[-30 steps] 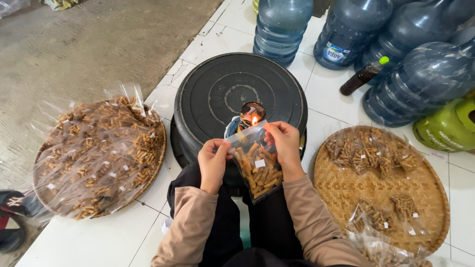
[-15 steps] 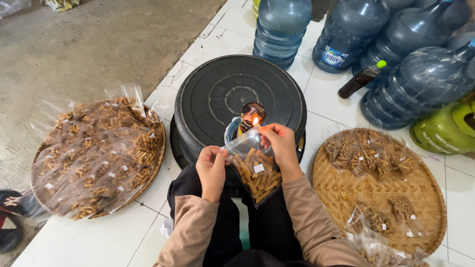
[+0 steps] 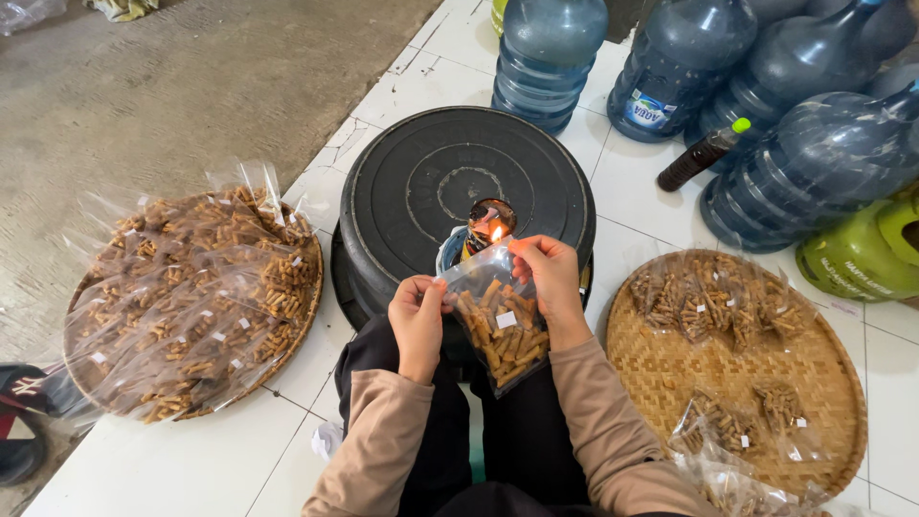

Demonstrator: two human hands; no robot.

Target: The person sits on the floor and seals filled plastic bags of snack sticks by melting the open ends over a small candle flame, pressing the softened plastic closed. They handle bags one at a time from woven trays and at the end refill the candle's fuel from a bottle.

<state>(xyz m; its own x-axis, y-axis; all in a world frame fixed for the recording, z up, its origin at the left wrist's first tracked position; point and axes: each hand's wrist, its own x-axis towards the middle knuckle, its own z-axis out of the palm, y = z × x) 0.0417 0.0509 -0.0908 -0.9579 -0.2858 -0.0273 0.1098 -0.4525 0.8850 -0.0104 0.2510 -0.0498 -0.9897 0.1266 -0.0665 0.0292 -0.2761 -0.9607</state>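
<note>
Both my hands hold a clear plastic bag of brown snack sticks (image 3: 500,325) above my lap. My left hand (image 3: 418,321) pinches the bag's top left corner. My right hand (image 3: 552,278) grips the top right edge and holds it close to a small lit flame (image 3: 496,232). The flame burns on a little lamp (image 3: 488,218) standing on an upturned black round tub (image 3: 459,182) in front of me.
A woven tray (image 3: 287,335) on the left is heaped with filled snack bags. A second woven tray (image 3: 728,383) on the right holds several bags. Blue water jugs (image 3: 550,57), a dark bottle (image 3: 699,155) and a green gas cylinder (image 3: 857,258) stand behind.
The bag's top edge has shifted slightly along the flame, with my hands moving a little to the left. Nothing else has moved.
</note>
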